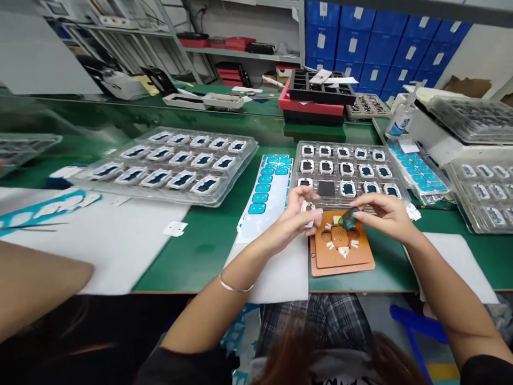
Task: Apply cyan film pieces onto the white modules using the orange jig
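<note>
My left hand point(292, 218) pinches a small white-framed part point(308, 214) between thumb and fingers, above the left edge of an orange fixture plate point(332, 260). A thin dark piece with teal patches point(348, 219) is gripped by the fingertips of my right hand point(382, 215), over the plate's upper right. The plate carries a rounded outline with small white tabs around it. Just behind my hands lies a clear plastic tray point(294, 179) with rows of white-framed dark parts; one pocket in its front row shows only a dark square.
Sheets of teal stickers point(262, 188) lie left of my hands. Another clear tray point(216, 202) of white parts stands farther left. At far left, a co-worker's arm point(44, 283) reaches over white foam. A pump bottle point(401, 117) and stacked trays point(476, 224) are at right.
</note>
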A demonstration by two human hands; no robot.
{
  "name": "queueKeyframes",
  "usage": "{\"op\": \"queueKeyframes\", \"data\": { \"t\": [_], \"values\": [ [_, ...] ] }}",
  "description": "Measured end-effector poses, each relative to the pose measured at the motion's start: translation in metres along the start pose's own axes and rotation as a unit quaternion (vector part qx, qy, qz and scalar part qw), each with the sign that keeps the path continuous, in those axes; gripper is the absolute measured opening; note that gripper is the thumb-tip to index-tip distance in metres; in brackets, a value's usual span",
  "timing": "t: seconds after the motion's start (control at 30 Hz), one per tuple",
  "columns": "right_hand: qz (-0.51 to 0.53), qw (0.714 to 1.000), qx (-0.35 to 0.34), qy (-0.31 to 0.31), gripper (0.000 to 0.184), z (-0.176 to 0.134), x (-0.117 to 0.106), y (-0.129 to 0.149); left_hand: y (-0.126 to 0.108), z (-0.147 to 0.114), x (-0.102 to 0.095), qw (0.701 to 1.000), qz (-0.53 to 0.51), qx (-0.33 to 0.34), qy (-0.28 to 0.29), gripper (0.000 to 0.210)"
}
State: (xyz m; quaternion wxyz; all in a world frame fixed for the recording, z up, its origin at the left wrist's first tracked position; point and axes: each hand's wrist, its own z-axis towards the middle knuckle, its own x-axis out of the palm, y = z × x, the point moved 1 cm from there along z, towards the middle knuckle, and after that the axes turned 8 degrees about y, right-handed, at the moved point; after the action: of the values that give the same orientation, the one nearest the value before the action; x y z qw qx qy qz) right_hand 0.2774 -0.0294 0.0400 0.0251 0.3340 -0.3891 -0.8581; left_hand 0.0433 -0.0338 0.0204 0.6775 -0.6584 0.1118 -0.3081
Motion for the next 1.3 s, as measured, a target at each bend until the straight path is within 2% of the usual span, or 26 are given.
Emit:
{"op": "queueKeyframes", "data": {
  "t": [0.1,0.17,0.27,0.37,0.47,0.6,0.73,0.83,1.0,1.13,1.2,1.3],
  "values": [
    [-0.011,0.999,0.039,0.027,0.021,0.0,0.001,-0.005,-0.003,-0.005,-0.005,0.992,0.059,0.015,0.107,0.053],
    [-0.034,0.997,0.027,0.058,0.015,0.002,0.003,-0.005,-0.007,-0.007,-0.006,0.985,0.097,0.041,0.136,0.044],
    [-0.076,0.993,0.005,0.09,0.013,0.003,0.006,-0.002,-0.008,-0.01,-0.003,0.979,0.137,0.056,0.139,0.037],
    [-0.088,0.991,0.005,0.099,0.017,0.003,0.009,0.0,-0.003,-0.009,0.0,0.973,0.174,0.064,0.134,0.044],
    [-0.11,0.986,-0.021,0.12,0.015,0.003,0.013,0.001,0.0,-0.009,0.001,0.964,0.214,0.108,0.117,0.043],
    [-0.106,0.984,-0.041,0.138,0.015,0.003,0.015,-0.001,0.0,-0.009,0.001,0.929,0.329,0.137,0.103,0.033],
    [-0.099,0.986,-0.034,0.128,0.012,0.004,0.016,-0.004,0.0,-0.007,0.001,0.896,0.4,0.179,0.073,0.045],
    [-0.092,0.989,-0.033,0.115,0.01,0.005,0.019,-0.004,0.003,-0.005,0.002,0.876,0.415,0.227,0.096,0.053],
    [-0.083,0.99,-0.029,0.109,0.008,0.005,0.021,-0.003,0.008,-0.001,0.002,0.849,0.422,0.289,0.135,0.051],
    [-0.094,0.99,-0.034,0.1,0.009,0.004,0.018,0.0,0.009,0.0,0.001,0.846,0.413,0.309,0.137,0.045],
    [-0.135,0.986,-0.039,0.094,0.011,0.003,0.013,0.002,0.008,0.0,0.001,0.84,0.426,0.307,0.135,0.042],
    [-0.248,0.964,-0.036,0.095,0.015,-0.001,0.006,0.005,0.008,-0.001,0.001,0.825,0.452,0.303,0.153,0.039]
  ]
}}
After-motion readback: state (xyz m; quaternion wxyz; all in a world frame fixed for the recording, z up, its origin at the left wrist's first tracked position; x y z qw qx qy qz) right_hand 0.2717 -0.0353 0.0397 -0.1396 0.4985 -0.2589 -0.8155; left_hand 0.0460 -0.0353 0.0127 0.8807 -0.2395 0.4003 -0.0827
